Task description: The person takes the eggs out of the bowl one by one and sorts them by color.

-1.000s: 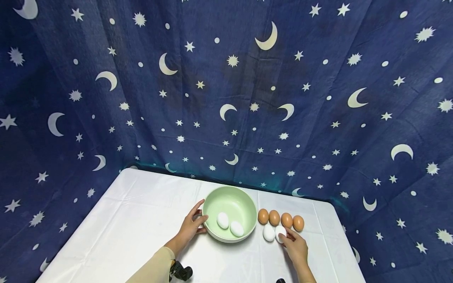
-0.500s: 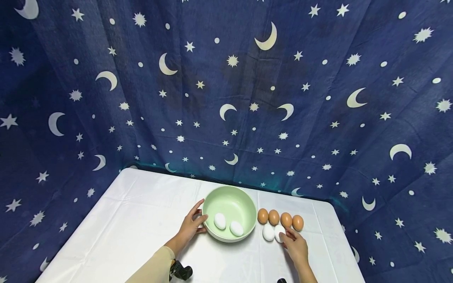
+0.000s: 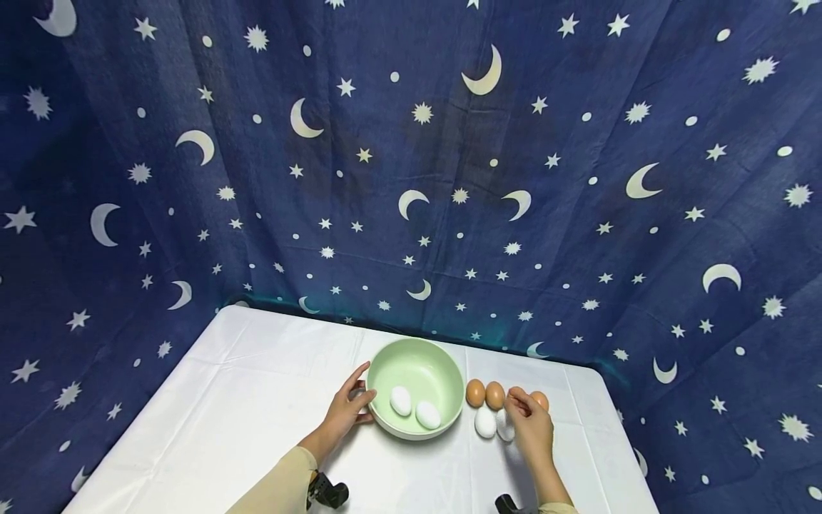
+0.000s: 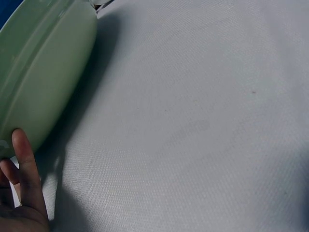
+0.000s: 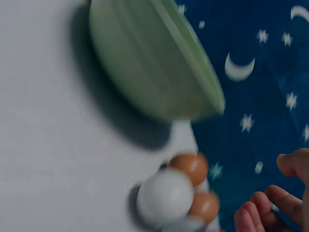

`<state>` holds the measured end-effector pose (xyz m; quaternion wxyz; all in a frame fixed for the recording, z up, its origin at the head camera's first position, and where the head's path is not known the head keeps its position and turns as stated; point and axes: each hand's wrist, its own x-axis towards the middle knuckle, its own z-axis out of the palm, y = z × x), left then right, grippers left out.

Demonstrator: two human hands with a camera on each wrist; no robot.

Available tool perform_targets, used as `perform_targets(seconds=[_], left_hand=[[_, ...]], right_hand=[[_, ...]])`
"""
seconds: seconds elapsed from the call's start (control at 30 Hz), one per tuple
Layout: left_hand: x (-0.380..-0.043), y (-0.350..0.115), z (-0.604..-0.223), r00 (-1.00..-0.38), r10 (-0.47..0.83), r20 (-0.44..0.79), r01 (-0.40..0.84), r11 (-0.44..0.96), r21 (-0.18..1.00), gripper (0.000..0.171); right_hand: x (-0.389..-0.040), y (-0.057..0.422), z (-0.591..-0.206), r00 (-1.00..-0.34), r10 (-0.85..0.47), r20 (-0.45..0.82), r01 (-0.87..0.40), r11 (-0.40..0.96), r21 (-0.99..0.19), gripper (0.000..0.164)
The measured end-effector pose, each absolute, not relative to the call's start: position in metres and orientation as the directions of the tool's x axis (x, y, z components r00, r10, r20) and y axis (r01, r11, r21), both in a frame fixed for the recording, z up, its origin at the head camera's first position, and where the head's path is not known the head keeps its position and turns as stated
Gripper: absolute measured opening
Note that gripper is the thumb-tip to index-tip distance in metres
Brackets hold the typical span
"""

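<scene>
While the left hand (image 3: 342,414) lay spread against the bowl (image 3: 411,435), the right hand (image 3: 534,430), half parted and apparently empty, hung over eggs (image 3: 485,422) a careless brush could roll.

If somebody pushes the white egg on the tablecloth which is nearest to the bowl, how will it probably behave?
The white egg would probably roll, since it is rounded and nothing cradles it on the tablecloth. A push away from the bowl might knock it into the other white egg close beside it. Its smooth-looking surface may feel slippery.
</scene>
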<state>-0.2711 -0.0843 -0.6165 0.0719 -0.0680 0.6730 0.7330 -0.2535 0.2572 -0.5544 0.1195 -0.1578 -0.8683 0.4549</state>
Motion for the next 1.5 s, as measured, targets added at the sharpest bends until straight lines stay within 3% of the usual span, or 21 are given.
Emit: perform_targets(seconds=[0.3, 0.67, 0.97, 1.5], left_hand=[[-0.272, -0.084, -0.616, -0.98, 0.024, -0.196, -0.198, -0.071, 0.978, 0.065], [-0.255, -0.085, -0.589, -0.983, 0.051, -0.174, -0.178, -0.088, 0.98, 0.064], [-0.266, -0.084, -0.608, -0.984, 0.03, -0.177, -0.179, -0.08, 0.981, 0.065], [-0.27, -0.084, -0.615, -0.985, 0.017, -0.171, -0.172, -0.079, 0.982, 0.064]], right_hand=[[-0.266, 0.199, -0.527, -0.994, 0.108, 0.017, 0.04, 0.502, -0.864, 0.035], [-0.276, 0.16, -0.533, -0.98, -0.16, -0.117, -0.001, 0.593, -0.805, 0.045], [-0.281, 0.135, -0.527, -0.98, -0.152, -0.131, -0.04, 0.788, -0.614, 0.049], [-0.29, 0.123, -0.544, -0.972, -0.143, -0.188, -0.037, 0.878, -0.476, 0.043]])
